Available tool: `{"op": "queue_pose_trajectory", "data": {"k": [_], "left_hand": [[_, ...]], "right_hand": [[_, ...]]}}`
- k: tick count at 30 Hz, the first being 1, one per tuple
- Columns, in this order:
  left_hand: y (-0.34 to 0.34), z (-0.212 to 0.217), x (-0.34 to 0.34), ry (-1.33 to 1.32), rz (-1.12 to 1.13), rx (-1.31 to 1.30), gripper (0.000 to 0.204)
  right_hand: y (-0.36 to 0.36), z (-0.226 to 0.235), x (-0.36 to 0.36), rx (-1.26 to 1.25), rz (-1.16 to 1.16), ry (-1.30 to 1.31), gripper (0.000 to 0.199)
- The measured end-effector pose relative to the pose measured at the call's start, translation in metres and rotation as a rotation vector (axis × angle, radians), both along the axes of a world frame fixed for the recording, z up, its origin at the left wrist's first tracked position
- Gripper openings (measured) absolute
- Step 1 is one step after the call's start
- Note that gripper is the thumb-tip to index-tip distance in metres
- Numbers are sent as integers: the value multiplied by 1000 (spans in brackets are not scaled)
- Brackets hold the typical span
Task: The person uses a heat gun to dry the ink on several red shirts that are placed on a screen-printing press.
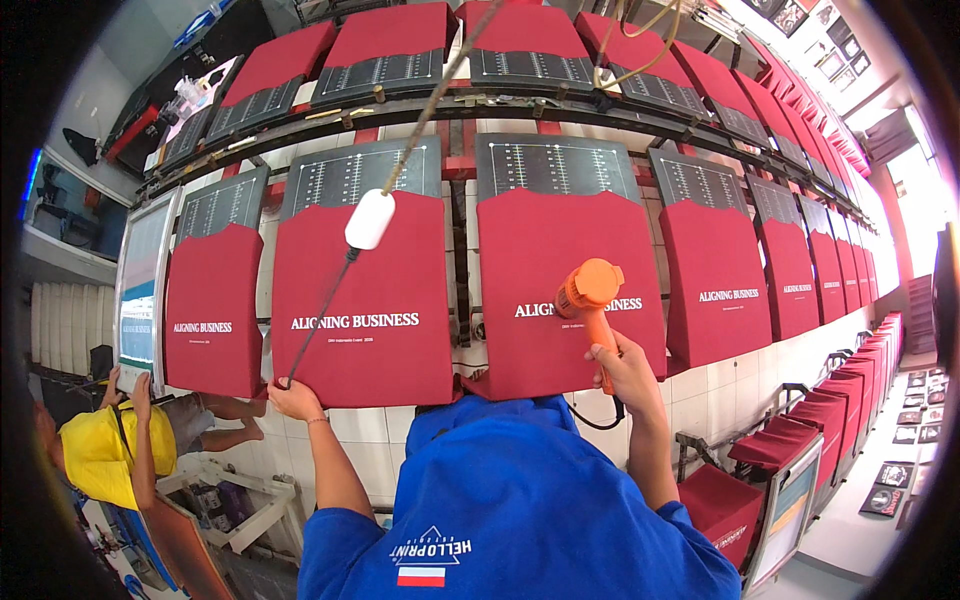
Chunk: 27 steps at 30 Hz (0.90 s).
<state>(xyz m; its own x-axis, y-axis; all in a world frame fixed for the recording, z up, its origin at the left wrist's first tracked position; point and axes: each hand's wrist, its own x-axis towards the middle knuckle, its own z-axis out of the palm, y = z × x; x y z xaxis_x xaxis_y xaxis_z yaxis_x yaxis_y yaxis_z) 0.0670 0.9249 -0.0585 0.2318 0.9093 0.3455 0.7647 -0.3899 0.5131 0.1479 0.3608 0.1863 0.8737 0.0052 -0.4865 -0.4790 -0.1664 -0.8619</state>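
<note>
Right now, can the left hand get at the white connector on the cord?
Probably yes: the left hand is right by the cord, and the way up to the white connector looks free, though depth is uncertain.

The person (pixel 510 470) wore a bright blue, short-sleeved fabric shirt (pixel 560 510). It bore a white print of block lettering with a triangular outline (pixel 432 546) and a small red-and-white rectangle (pixel 421 577). A thin band (pixel 318 420) circled the left wrist (pixel 323 432).
</note>
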Motion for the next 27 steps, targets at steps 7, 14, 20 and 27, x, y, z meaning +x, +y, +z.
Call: {"op": "queue_pose_trajectory", "data": {"k": [7, 14, 20, 27], "left_hand": [[-5, 9, 3, -6, -3, -40, 35], [-14, 20, 6, -48, 20, -47, 30], [-10, 17, 4, -24, 8, -90, 35], [-9, 14, 4, -43, 3, -73, 33]], "right_hand": [[13, 5, 2, 2, -14, 8, 22], [17, 5, 3, 74, -18, 23, 23], [15, 4, 5, 100, -3, 38, 26], [20, 1, 3, 46, 30, 41, 28]]}}
